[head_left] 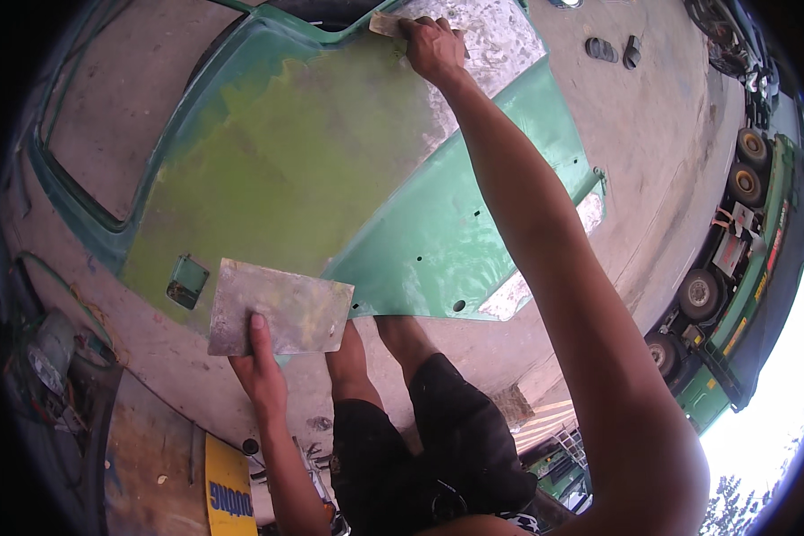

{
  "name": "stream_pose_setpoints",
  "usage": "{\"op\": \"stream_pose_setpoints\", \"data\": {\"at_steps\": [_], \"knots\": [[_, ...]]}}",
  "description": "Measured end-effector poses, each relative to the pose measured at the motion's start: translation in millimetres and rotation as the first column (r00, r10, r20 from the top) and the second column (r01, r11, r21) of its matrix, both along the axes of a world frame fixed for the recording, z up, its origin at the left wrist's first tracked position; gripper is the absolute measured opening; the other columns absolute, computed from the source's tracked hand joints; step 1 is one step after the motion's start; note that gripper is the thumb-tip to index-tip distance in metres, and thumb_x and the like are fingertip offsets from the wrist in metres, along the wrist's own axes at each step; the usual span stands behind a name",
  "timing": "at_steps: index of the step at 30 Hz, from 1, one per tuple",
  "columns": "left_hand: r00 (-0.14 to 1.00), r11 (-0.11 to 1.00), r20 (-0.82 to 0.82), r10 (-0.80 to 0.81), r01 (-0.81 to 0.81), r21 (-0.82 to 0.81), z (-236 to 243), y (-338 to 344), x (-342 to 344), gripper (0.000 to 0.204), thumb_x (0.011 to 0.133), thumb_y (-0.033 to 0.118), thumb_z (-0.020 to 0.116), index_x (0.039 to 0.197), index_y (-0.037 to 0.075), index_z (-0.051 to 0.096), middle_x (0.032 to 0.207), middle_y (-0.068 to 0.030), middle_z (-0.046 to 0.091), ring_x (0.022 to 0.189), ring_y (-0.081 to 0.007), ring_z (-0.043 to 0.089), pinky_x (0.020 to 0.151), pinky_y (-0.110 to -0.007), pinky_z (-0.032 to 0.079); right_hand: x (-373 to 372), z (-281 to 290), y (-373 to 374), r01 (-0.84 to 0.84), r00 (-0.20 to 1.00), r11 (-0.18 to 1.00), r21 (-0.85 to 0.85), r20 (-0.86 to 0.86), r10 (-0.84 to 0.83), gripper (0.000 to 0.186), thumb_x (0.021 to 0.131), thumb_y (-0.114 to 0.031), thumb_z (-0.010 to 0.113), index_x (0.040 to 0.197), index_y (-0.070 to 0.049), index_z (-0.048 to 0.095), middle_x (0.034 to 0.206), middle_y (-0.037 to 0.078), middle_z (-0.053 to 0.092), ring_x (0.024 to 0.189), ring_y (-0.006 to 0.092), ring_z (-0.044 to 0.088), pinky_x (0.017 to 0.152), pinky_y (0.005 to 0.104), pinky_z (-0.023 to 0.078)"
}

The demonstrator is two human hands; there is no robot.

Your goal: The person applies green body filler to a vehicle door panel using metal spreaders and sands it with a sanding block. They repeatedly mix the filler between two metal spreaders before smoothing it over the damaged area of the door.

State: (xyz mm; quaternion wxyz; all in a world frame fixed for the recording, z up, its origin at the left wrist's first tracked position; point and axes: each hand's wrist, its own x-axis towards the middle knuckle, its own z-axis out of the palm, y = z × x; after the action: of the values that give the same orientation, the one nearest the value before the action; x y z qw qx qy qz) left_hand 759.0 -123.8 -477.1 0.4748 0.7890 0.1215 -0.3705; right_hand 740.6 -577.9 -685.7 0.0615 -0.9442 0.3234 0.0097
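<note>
A green vehicle door (438,241) lies in front of me, with a wide olive-yellow filler patch and a whitish bare area at its far right. My right hand (436,52) reaches to the door's far edge. Its fingers are closed on a flat putty spreader (386,24), which is at the border between the olive and whitish areas. Close to my legs, my left hand (261,371) grips a thin rectangular metal plate (286,308), thumb on top and fingers hidden beneath. The plate has smears on it and overlaps the door's near edge, beside the recessed handle opening (188,280).
A tyre (308,11) shows behind the door's far edge. Dark sandals (601,49) lie on the concrete floor at the far right. A green truck (732,295) stands along the right. At lower left are a worn board (147,456), a yellow sign (228,487) and a hose (71,295).
</note>
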Motion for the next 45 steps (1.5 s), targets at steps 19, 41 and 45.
{"op": "stream_pose_setpoints", "data": {"at_steps": [19,41,45], "knots": [[0.997,0.999,0.060,0.049,-0.050,0.014,2.8,23.2,14.8,0.064,0.098,0.035,0.060,0.139,-0.010,0.040,0.141,-0.0182,0.049,0.128,-0.0251,0.049,0.109,-0.036,0.036,-117.3,7.4,-16.5,0.290,0.956,0.957,0.002,-0.042,-0.290,0.047,0.084,-0.010,0.047,0.125,-0.025,0.067,0.125,0.003,0.065,0.115,0.0293,0.057,0.099,0.0455,0.042],[0.993,0.994,0.072,0.094,-0.097,0.045,2.9,35.1,22.4,0.066,0.099,0.041,0.059,0.138,-0.009,0.043,0.140,-0.0159,0.050,0.127,-0.0228,0.048,0.108,-0.035,0.036,2.5,35.2,-13.3,0.123,0.974,0.984,-0.127,-0.173,-0.144,0.045,0.085,-0.011,0.051,0.126,-0.026,0.064,0.115,0.008,0.063,0.111,0.0312,0.055,0.092,0.0485,0.041],[0.982,0.983,0.081,0.170,-0.175,0.060,6.7,59.7,37.4,0.070,0.098,0.036,0.062,0.143,-0.008,0.033,0.145,-0.0182,0.044,0.132,-0.0245,0.045,0.111,-0.036,0.034,-4.0,40.4,47.4,-0.298,0.898,0.924,0.240,-0.259,0.357,0.049,0.084,-0.008,0.049,0.123,-0.030,0.066,0.110,0.002,0.064,0.109,0.0264,0.054,0.090,0.0473,0.040]]}}
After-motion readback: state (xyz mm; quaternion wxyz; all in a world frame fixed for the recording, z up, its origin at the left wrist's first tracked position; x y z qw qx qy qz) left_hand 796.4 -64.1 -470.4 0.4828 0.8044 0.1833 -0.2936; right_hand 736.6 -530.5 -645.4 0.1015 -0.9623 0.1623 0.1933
